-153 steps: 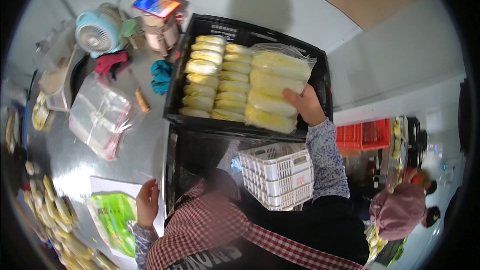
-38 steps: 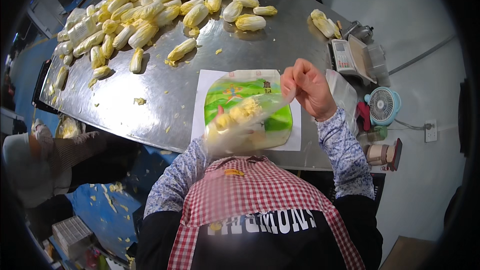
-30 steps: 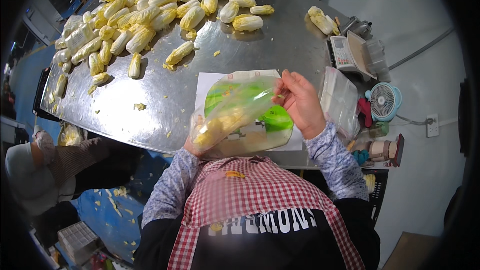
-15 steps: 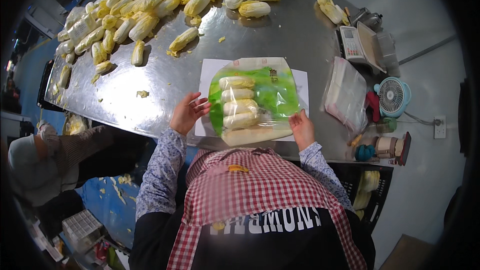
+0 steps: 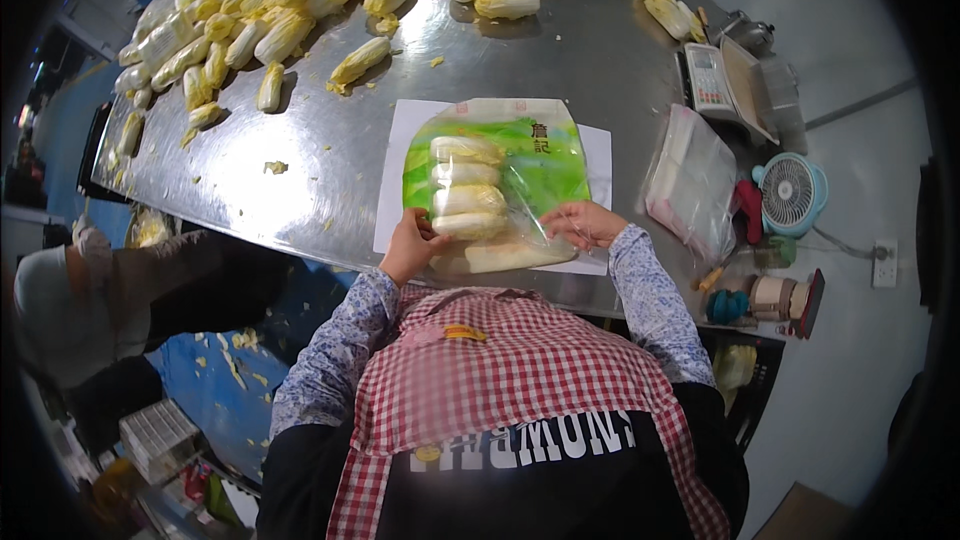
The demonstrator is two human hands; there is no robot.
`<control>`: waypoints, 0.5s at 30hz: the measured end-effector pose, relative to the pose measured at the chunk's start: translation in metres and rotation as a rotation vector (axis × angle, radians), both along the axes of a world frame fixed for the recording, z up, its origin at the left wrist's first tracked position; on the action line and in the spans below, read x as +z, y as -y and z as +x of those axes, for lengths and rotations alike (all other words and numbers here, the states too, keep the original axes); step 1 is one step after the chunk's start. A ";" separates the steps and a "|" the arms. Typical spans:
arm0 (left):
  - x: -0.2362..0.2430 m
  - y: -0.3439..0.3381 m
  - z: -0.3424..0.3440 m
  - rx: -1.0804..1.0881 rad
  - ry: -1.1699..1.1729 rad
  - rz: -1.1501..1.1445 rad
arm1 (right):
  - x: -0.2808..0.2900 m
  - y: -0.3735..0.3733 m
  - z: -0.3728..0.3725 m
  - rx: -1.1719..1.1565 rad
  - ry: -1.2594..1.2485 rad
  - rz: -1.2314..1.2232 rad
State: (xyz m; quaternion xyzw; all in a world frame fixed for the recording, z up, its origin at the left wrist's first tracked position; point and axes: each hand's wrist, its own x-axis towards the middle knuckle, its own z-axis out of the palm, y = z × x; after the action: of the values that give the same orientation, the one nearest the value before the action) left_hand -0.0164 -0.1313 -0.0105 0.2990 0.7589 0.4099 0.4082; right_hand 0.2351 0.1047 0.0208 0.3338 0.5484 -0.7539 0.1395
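Observation:
A clear-fronted green plastic bag (image 5: 560, 165) lies flat before me, its lower part pale. Inside, several small napa cabbages (image 5: 468, 200) lie sideways in a column on its left half. My left hand (image 5: 410, 248) is closed at the bag's lower left edge, fingers and thumb close to the lowest cabbage. At the lower right, my right hand (image 5: 588, 226) has its fingers bent together on the loose clear film. Underneath the bag is a white sheet (image 5: 392, 210), showing at both sides.
Loose napa cabbages (image 5: 285, 35) are heaped at the steel table's (image 5: 330, 145) far left. On the right are a scale (image 5: 712, 80), a stack of plastic bags (image 5: 690, 180), a small fan (image 5: 790, 195) and tape rolls (image 5: 770, 295). Another person's arm (image 5: 170, 270) shows at left.
Both hands have moved inward onto the bag's lower part, the right one turning toward the left. The bag appears slightly higher and further left in view.

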 end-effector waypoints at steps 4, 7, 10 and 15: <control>0.003 0.008 0.005 -0.053 -0.184 -0.029 | 0.014 -0.009 -0.037 0.178 -0.008 0.217; 0.004 0.007 0.007 -0.039 -0.270 -0.049 | -0.020 -0.024 -0.042 -0.001 -0.215 0.239; 0.003 0.008 0.012 0.026 -0.262 -0.039 | -0.020 -0.025 -0.046 -0.260 -0.429 0.007; 0.015 0.010 0.021 0.073 -0.260 -0.055 | 0.003 -0.031 -0.033 -0.204 -0.328 -0.138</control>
State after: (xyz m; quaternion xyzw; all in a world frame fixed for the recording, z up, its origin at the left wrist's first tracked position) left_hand 0.0049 -0.1415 0.0049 0.3104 0.8268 0.3612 0.2993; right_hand 0.2026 0.1358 0.0240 0.2499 0.4741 -0.8442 -0.0062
